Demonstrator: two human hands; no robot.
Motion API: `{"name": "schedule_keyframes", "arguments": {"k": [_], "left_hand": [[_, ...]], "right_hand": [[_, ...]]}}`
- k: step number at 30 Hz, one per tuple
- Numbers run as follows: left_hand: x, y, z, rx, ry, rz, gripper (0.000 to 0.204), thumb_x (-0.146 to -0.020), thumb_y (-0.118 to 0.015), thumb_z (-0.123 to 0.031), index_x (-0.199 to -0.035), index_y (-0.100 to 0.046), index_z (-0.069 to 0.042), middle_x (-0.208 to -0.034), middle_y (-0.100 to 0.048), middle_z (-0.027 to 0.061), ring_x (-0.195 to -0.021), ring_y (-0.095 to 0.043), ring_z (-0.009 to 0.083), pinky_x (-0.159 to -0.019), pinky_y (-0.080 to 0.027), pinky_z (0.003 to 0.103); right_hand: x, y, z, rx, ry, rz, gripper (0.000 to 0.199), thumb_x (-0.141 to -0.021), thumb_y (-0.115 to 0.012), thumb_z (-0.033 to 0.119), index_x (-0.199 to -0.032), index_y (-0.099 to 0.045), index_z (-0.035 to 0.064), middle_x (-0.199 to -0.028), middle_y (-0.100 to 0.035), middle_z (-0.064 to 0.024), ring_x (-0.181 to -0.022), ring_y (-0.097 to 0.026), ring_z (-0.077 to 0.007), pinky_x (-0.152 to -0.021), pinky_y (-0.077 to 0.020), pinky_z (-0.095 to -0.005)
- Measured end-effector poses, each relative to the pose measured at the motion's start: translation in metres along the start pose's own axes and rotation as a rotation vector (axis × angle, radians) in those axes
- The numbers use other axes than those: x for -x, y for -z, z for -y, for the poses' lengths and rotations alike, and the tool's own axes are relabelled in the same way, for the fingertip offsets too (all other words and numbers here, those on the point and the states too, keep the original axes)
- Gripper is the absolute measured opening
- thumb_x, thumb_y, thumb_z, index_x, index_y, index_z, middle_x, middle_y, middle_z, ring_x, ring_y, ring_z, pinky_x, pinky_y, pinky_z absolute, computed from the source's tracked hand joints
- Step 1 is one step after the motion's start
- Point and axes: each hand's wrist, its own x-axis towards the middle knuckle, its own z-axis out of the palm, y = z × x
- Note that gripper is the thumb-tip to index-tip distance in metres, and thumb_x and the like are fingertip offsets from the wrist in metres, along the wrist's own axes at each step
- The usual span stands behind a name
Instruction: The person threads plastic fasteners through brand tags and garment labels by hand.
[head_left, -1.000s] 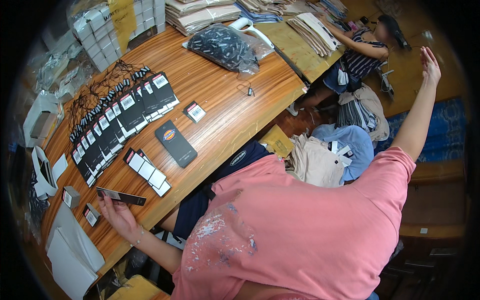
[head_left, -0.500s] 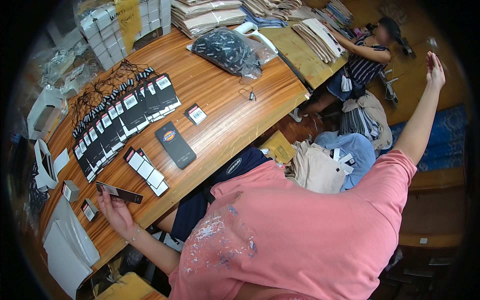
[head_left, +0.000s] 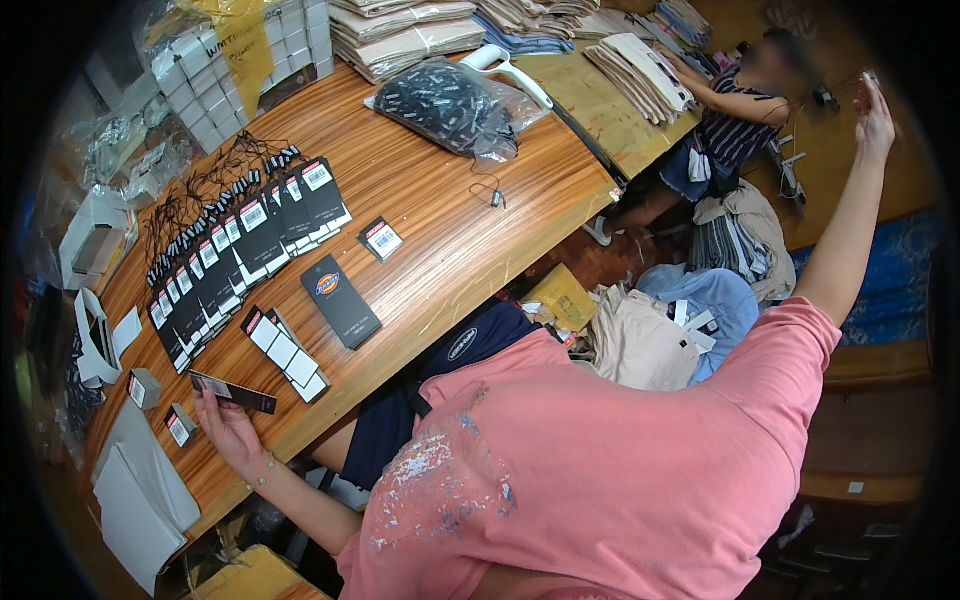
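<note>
My left hand, over the near left of the table, is closed on a dark hang tag, held between thumb and fingers. Raised at the far right, my right hand has its fingers stretched out; I see nothing clear in it. Just beyond the left hand lies a small stack of tags with white blank labels. A large black tag stack and a small tag stack with a barcode lie farther right. Several black stringed tags are fanned out in a long row.
Small label stacks and white sheets lie at the left. Farther back are a plastic bag of black strings, a white tape dispenser, white boxes and folded garments. A person works at the far right.
The view has shifted slightly, so the table things sit a little farther left. My left hand still holds the tag. My right hand stays raised, a little higher.
</note>
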Motion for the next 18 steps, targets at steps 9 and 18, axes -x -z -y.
{"name": "schedule_keyframes", "arguments": {"k": [9, 18], "left_hand": [[0.000, 0.000, -0.001, 0.004, -0.020, -0.008, 0.021, -0.086, -0.048, -0.007, -0.106, -0.047, -0.003, -0.102, -0.056, 0.0067, -0.087, -0.055, 0.0104, -0.071, -0.048, 0.021], [0.000, 0.004, -0.002, 0.016, -0.027, -0.028, 0.023, -0.086, -0.049, -0.008, -0.108, -0.047, -0.002, -0.102, -0.056, 0.0062, -0.088, -0.055, 0.0109, -0.072, -0.047, 0.021]], "right_hand": [[0.011, 0.010, -0.007, 0.052, -0.066, -0.010, 0.020, -0.081, -0.057, 0.010, -0.100, -0.062, 0.0078, -0.096, -0.061, -0.0011, -0.081, -0.052, -0.0094, -0.068, -0.0399, -0.0221], [0.017, -0.005, -0.002, 0.052, -0.012, -0.008, 0.017, -0.077, -0.063, 0.010, -0.093, -0.064, 0.0057, -0.090, -0.062, -0.0020, -0.077, -0.053, -0.0084, -0.065, -0.0396, -0.0217]]}}
